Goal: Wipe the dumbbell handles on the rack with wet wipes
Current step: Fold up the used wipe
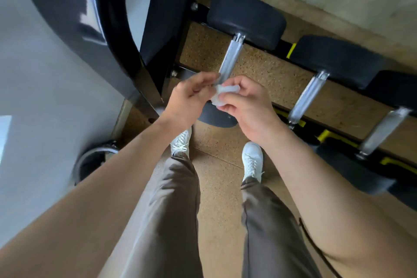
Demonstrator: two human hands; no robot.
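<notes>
While the wipe sits bunched close by the near end of the leftmost dumbbell handle, the left hand and right hand both hold it, each grip pinching an edge. Best to open it flat across one palm, then wrap that handle and rub its full length.

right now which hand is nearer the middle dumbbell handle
Right. The right hand is just left of the middle handle; the left hand is farther left, beyond the wet wipe.
</notes>
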